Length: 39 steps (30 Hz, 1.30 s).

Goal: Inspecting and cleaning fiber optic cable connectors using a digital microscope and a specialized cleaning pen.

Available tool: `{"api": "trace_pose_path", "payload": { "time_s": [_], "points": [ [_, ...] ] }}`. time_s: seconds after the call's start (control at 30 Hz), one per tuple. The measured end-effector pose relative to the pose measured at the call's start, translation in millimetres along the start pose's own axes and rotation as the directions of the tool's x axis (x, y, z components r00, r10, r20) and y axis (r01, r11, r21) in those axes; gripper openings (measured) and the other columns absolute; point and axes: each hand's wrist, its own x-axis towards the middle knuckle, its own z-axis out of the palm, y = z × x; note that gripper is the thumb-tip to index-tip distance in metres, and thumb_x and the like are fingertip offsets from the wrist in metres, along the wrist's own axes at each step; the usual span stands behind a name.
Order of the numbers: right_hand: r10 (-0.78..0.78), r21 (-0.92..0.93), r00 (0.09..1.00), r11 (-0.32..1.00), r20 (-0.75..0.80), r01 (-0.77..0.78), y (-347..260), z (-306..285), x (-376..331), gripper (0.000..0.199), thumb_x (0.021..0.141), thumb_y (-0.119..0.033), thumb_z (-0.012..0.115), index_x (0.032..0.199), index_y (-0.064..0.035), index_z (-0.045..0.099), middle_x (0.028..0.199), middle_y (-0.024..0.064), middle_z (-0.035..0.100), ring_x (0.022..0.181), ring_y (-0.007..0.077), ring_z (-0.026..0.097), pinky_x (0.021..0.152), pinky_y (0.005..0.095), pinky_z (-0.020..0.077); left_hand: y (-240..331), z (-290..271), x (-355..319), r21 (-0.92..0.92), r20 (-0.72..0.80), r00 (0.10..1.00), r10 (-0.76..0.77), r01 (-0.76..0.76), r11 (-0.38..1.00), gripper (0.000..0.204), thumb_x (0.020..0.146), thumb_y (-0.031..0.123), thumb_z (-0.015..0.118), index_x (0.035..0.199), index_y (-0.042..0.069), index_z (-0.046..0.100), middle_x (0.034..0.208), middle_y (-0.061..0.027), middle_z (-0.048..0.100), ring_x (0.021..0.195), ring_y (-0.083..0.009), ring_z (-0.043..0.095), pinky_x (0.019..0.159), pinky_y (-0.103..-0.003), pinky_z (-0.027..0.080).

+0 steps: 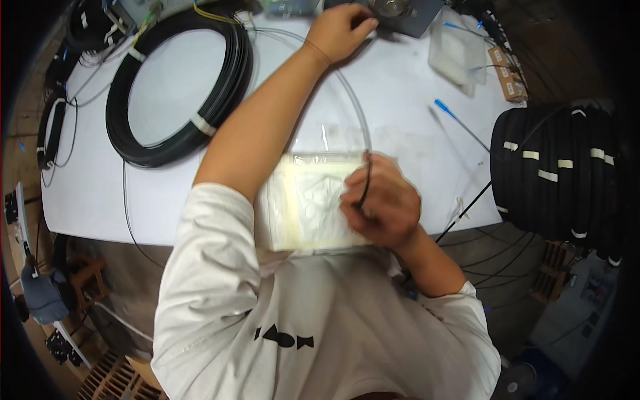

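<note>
1. Our left hand (pixel 343 30) reaches far forward, its fingers curled and pressing on the edge of a dark grey device (pixel 407 13) at the far side of the white table (pixel 393 87); whether it truly grips anything there we cannot tell.
2. Our right hand (pixel 383 200) sits close to our body, clenched around a thin black cable (pixel 365 180) that rises between its fingers.
3. From that grip a clear thin tube or fibre (pixel 353 100) arcs away toward our left hand.
4. Directly under and just left of our right hand lies a clear plastic bag (pixel 303 207), flat on the table's near edge; it holds pale, whitish folded material, which we cannot make out further.
5. Well beyond our right hand, near our left, stands a clear plastic box (pixel 457 53); its contents look pale and are too blurred to tell.
6. Just right of that box sit small brown cartons (pixel 507 77).
7. To the right of our right hand stands a tall stack of black cable coils (pixel 557 173), bound with white tape strips.
8. Left of our left forearm lies a large flat black cable coil (pixel 180 87), also taped.
9. A blue-tipped lead (pixel 453 120) lies between the box and our right hand.
</note>
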Motion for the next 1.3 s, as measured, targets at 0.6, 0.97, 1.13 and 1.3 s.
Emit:
{"api": "trace_pose_path", "payload": {
  "time_s": [0.6, 0.97, 1.13, 1.3],
  "points": [
    [0.029, 0.014, 0.999, 0.999, -0.035, -0.029, 1, 5, -6, 0.01, 0.076, -0.005, 0.079, 0.082, -0.0088, 0.071, 0.078, 0.0027, 0.068, 0.083, 0.0211, 0.071, 0.104, 0.0548, 0.0508, -6, 8, 4, -0.115, -0.048, 0.999, 0.012, -0.017, 0.993, 0.029, 0.097, 0.03, 0.073, 0.11, 0.004, 0.075, 0.103, -0.013, 0.075, 0.09, -0.0279, 0.074, 0.081, -0.037, 0.058],
    [0.011, -0.064, 1.0, 0.998, 0.022, -0.01, -2, 2, -1, 0.017, 0.078, -0.005, 0.082, 0.079, -0.0094, 0.066, 0.079, 0.0008, 0.068, 0.083, 0.0183, 0.071, 0.105, 0.0539, 0.0504, -9, 8, 4, -0.15, -0.039, 0.999, 0.012, -0.017, 0.989, 0.03, 0.097, 0.029, 0.073, 0.111, 0.002, 0.074, 0.103, -0.0135, 0.075, 0.09, -0.0268, 0.074, 0.081, -0.036, 0.058],
    [0.014, -0.063, 0.997, 0.998, 0.077, -0.009, 0, 2, -1, 0.022, 0.079, -0.005, 0.082, 0.076, -0.0115, 0.061, 0.077, -0.0008, 0.066, 0.08, 0.0168, 0.071, 0.107, 0.055, 0.048, -8, 8, 3, -0.149, -0.037, 0.999, 0.002, -0.007, 0.989, 0.03, 0.097, 0.029, 0.073, 0.111, 0.002, 0.074, 0.104, -0.0136, 0.075, 0.09, -0.0262, 0.074, 0.081, -0.035, 0.058],
    [0.019, -0.041, 0.998, 0.999, 0.065, -0.017, 0, 3, -2, 0.014, 0.077, -0.005, 0.081, 0.078, -0.0086, 0.067, 0.082, 0.0011, 0.071, 0.08, 0.0176, 0.071, 0.11, 0.0545, 0.0462, -7, 9, 4, -0.149, -0.026, 1.0, 0.001, -0.005, 0.989, 0.03, 0.098, 0.029, 0.073, 0.111, 0.001, 0.074, 0.104, -0.0134, 0.075, 0.091, -0.0259, 0.074, 0.082, -0.035, 0.058]
  ]
}}
